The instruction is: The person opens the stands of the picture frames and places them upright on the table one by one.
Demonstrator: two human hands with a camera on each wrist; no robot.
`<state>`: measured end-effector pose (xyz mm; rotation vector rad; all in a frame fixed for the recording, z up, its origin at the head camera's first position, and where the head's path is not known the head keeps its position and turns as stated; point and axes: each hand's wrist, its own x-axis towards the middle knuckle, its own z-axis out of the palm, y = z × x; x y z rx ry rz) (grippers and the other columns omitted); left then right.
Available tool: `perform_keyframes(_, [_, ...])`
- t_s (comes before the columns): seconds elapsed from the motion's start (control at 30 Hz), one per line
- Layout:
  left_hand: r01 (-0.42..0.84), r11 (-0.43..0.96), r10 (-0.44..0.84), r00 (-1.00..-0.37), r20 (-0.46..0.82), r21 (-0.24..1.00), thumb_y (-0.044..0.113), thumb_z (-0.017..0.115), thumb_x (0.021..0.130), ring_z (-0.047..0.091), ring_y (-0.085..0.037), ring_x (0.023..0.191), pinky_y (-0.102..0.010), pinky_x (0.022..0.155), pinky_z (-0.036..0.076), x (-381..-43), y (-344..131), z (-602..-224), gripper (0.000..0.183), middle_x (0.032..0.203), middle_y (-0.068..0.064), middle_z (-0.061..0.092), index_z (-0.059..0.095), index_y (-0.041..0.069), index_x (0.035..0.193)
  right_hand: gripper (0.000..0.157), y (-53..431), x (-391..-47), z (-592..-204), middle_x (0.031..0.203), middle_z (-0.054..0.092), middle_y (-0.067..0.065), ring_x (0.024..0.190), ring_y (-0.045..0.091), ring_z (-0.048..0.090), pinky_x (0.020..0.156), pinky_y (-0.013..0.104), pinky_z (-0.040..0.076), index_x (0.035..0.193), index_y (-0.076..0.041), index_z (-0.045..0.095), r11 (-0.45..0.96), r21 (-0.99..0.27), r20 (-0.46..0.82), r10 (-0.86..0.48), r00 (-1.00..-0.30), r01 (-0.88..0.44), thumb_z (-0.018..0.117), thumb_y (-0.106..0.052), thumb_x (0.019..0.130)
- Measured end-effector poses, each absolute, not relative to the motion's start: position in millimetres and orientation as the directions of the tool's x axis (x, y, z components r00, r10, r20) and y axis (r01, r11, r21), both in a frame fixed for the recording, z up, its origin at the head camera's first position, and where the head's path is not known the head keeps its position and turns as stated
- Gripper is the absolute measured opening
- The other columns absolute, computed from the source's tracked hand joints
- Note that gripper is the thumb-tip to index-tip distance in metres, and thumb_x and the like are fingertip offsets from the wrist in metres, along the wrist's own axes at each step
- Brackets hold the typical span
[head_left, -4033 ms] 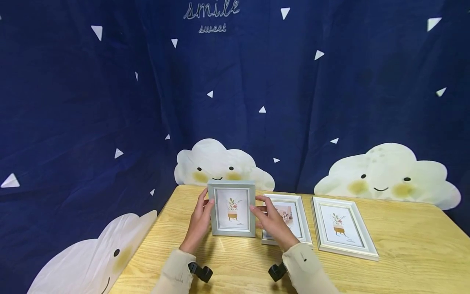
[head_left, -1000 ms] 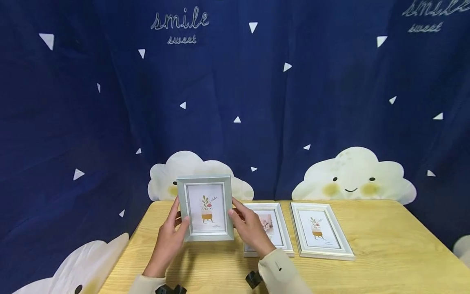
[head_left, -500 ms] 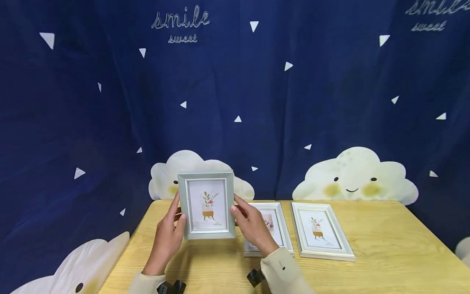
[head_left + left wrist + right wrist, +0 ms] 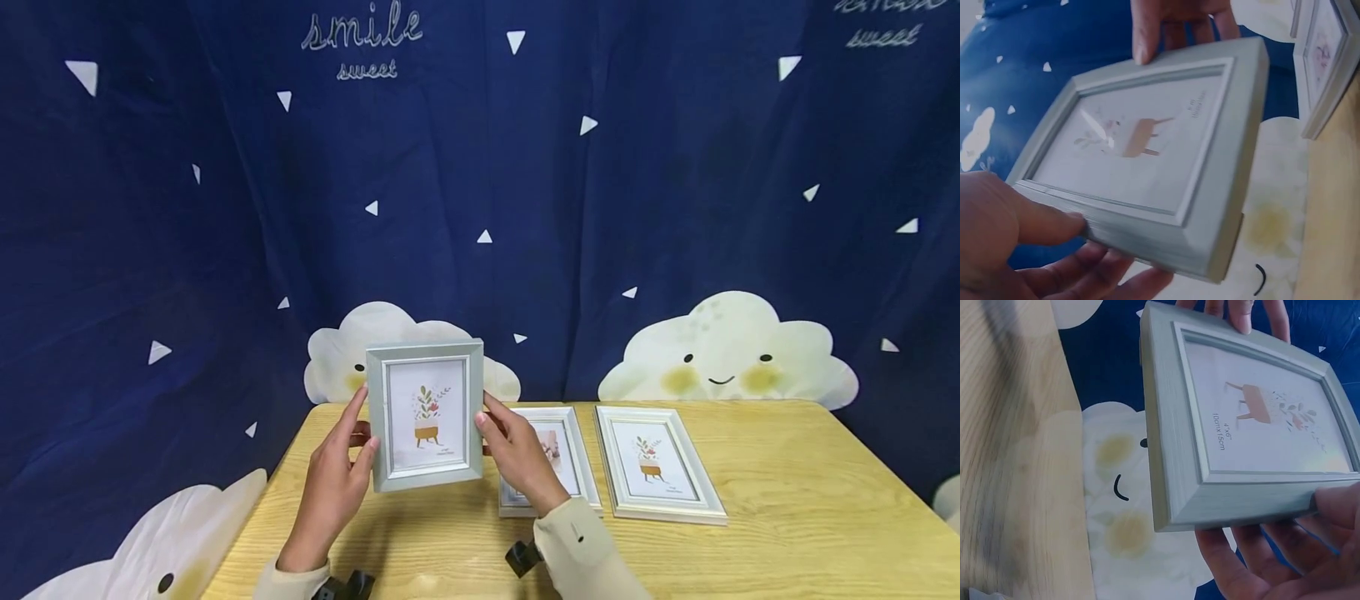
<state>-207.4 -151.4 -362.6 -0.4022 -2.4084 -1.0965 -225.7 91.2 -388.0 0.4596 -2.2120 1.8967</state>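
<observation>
Both hands hold a grey-green picture frame (image 4: 427,479) upright above the table, its front turned to me. It has a white inner border and a print of a potted plant on a brown stand. My left hand (image 4: 333,483) grips the left side, with the thumb on the front edge and the fingers behind. On the opposite side my right hand (image 4: 525,462) pinches the frame the same way. In the left wrist view the picture frame (image 4: 1222,156) shows its thick side; in the right wrist view "4x6" and "10cmx15cm" are printed on the insert of the picture frame (image 4: 1172,437).
Two white picture frames lie face up on the wooden table (image 4: 795,492): one with a pink photo (image 4: 588,492), partly hidden by my right hand, and one with a plant print (image 4: 705,483) further right. A dark blue curtain (image 4: 450,167) with white clouds stands behind the table.
The grey-green frame has risen from near the tabletop, held by both hands, and appears larger. Over the last second it moved slightly up and right. The white frames stay on the table.
</observation>
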Motion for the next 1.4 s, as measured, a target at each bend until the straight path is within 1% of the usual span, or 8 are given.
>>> perform_keyframes(0.13, [0.41,0.655,0.07,-0.869,0.489,0.635,-0.002,0.065,0.089,0.066,-0.026,0.094,-0.036,0.066,0.054,-197.3,-152.0,-354.3,0.073,0.099,-0.008,0.064,0.032,0.021,0.151,0.046,89.5,-226.7,-389.6,0.13,0.058,0.016,0.108,0.028,0.062,0.079,0.035,0.056,0.148,-0.016,0.039,0.122,-0.924,0.348,-0.121,-0.93,-0.362,0.045,-0.025,0.104])
perform_keyframes(0.3, [0.401,0.66,0.068,-0.874,0.481,0.635,0.001,0.069,0.087,0.065,-0.02,0.089,-0.029,0.063,0.054,-184.9,-152.8,-346.5,0.06,0.096,-0.005,0.065,0.046,0.012,0.141,0.045,86.2,-228.8,-390.6,0.133,0.056,0.017,0.11,0.03,0.061,0.081,0.037,0.055,0.147,-0.013,0.041,0.103,-0.918,0.37,-0.125,-0.921,-0.383,0.044,-0.025,0.104])
perform_keyframes(0.43, [0.403,0.634,0.071,-0.88,0.469,0.66,0.002,0.073,0.084,0.064,-0.016,0.084,-0.023,0.059,0.053,-174.4,-152.8,-343.1,0.054,0.09,-0.002,0.065,0.053,0.014,0.133,0.043,81.8,-230.0,-393.6,0.13,0.057,0.019,0.108,0.03,0.062,0.08,0.037,0.056,0.146,-0.011,0.043,0.07,-0.918,0.381,-0.125,-0.916,-0.391,0.043,-0.023,0.104])
perform_keyframes(0.57, [0.403,0.629,0.073,-0.882,0.466,0.665,0.003,0.076,0.081,0.064,-0.014,0.082,-0.023,0.057,0.052,-164.8,-152.4,-341.2,0.053,0.086,0.001,0.064,0.055,0.018,0.129,0.04,75.8,-229.5,-395.7,0.122,0.062,0.018,0.101,0.026,0.063,0.079,0.036,0.055,0.143,-0.012,0.046,0.068,-0.92,0.377,-0.115,-0.919,-0.385,0.042,-0.021,0.105])
perform_keyframes(0.67, [0.401,0.632,0.065,-0.88,0.471,0.663,0.004,0.078,0.08,0.064,-0.014,0.081,-0.024,0.056,0.052,-159.4,-151.4,-339.1,0.054,0.086,0.002,0.063,0.056,0.018,0.127,0.038,71.8,-229.7,-392.7,0.119,0.064,0.015,0.101,0.023,0.062,0.084,0.038,0.053,0.141,-0.011,0.049,0.083,-0.922,0.368,-0.11,-0.923,-0.378,0.041,-0.019,0.105])
perform_keyframes(0.9, [0.453,0.602,0.09,-0.857,0.507,0.658,0.008,0.079,0.08,0.064,-0.013,0.081,-0.024,0.056,0.052,-165.4,-137.7,-328.5,0.054,0.087,0.002,0.062,0.056,0.021,0.127,0.036,71.7,-222.8,-356.7,0.118,0.061,0.018,0.105,0.028,0.059,0.092,0.049,0.046,0.139,-0.005,0.046,0.06,-0.922,0.377,-0.078,-0.923,-0.382,0.037,-0.013,0.105])
perform_keyframes(1.1, [0.465,0.572,0.102,-0.858,0.504,0.675,0.009,0.081,0.076,0.063,-0.012,0.079,-0.023,0.055,0.052,-162.5,-127.0,-327.1,0.054,0.086,0.004,0.059,0.058,0.023,0.123,0.035,72.0,-211.2,-347.8,0.119,0.058,0.018,0.105,0.025,0.058,0.092,0.044,0.046,0.138,-0.005,0.045,0.069,-0.948,0.308,-0.045,-0.95,-0.311,0.035,-0.016,0.106])
perform_keyframes(1.4, [0.508,0.568,0.16,-0.84,0.518,0.648,0.014,0.083,0.075,0.061,-0.007,0.074,-0.021,0.055,0.052,-154.2,-116.6,-328.9,0.054,0.085,0.007,0.058,0.058,0.018,0.123,0.033,73.2,-222.8,-378.4,0.11,0.061,0.015,0.094,0.021,0.059,0.085,0.04,0.047,0.134,-0.01,0.044,0.026,-0.952,0.306,0.005,-0.952,-0.306,0.036,-0.024,0.106])
